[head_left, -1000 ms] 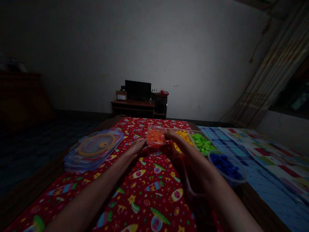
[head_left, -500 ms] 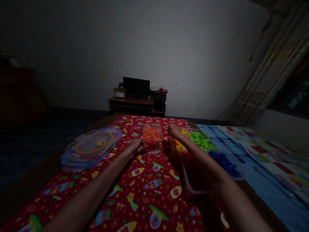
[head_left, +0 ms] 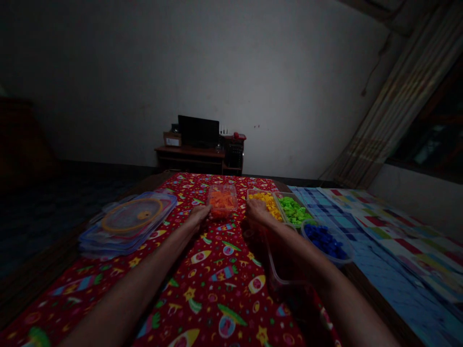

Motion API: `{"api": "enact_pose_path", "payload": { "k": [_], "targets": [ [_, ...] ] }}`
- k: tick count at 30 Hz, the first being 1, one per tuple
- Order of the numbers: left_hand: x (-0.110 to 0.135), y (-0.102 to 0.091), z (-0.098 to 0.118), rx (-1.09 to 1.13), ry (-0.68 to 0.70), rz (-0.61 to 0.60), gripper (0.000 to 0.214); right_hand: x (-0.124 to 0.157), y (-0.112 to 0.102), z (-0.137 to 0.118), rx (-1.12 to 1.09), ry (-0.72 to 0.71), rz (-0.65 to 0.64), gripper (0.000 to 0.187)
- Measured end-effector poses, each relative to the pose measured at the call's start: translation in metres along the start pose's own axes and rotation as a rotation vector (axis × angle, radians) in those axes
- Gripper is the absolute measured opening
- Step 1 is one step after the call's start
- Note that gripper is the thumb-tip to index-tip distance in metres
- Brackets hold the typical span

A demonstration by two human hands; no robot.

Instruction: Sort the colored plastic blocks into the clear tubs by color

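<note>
My left hand [head_left: 201,212] is at the near left corner of a clear plastic container [head_left: 235,206] of orange pieces [head_left: 221,198], its fingers closed against that corner. My right hand [head_left: 257,211] is a closed fist at the left side of a container of yellow pieces [head_left: 269,202]. Whatever is in that fist is hidden by its back. Beneath my right forearm lies a larger clear container [head_left: 273,274], its contents dark and mostly covered by the arm. Green pieces [head_left: 292,211] fill a container beside the yellow one, and blue pieces [head_left: 325,240] lie in a round tub nearer me.
Stacked plastic lids [head_left: 130,221] with blue rims lie on the left of the red patterned tablecloth [head_left: 202,258]. Right of the table spreads a bed with blue checked cloth [head_left: 365,260]. A desk [head_left: 191,153] with a black monitor [head_left: 198,131] stands by the far wall.
My right hand has come nearer along the yellow container's left side. My left fingers, stretched out before, are now curled in at the orange container's corner. The whole view has shifted slightly.
</note>
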State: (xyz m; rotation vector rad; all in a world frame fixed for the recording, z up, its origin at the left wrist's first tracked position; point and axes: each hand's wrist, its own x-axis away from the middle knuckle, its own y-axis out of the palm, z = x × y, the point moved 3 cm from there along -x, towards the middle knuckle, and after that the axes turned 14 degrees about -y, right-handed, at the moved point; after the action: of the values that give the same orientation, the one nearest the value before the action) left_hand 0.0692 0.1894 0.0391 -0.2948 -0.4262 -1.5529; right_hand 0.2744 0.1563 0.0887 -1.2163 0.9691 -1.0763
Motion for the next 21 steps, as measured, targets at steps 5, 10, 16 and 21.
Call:
{"api": "enact_pose_path", "payload": {
  "k": [5, 10, 16, 21],
  "targets": [
    [-0.007, -0.006, -0.001, -0.003, 0.01, 0.026, 0.025, 0.002, -0.001, -0.007, 0.0, -0.02, 0.014, 0.035],
    [-0.01, -0.018, -0.004, 0.035, 0.026, 0.046, 0.025, 0.0, -0.003, -0.023, -0.008, -0.07, 0.033, 0.036],
    [-0.001, -0.027, -0.004, 0.058, 0.036, 0.064, 0.022, -0.006, -0.001, -0.036, -0.014, -0.096, 0.041, 0.032],
    [-0.003, -0.026, -0.005, 0.042, 0.05, 0.064, 0.024, -0.01, 0.007, -0.032, -0.006, -0.123, 0.052, 0.033]
  ]
}}
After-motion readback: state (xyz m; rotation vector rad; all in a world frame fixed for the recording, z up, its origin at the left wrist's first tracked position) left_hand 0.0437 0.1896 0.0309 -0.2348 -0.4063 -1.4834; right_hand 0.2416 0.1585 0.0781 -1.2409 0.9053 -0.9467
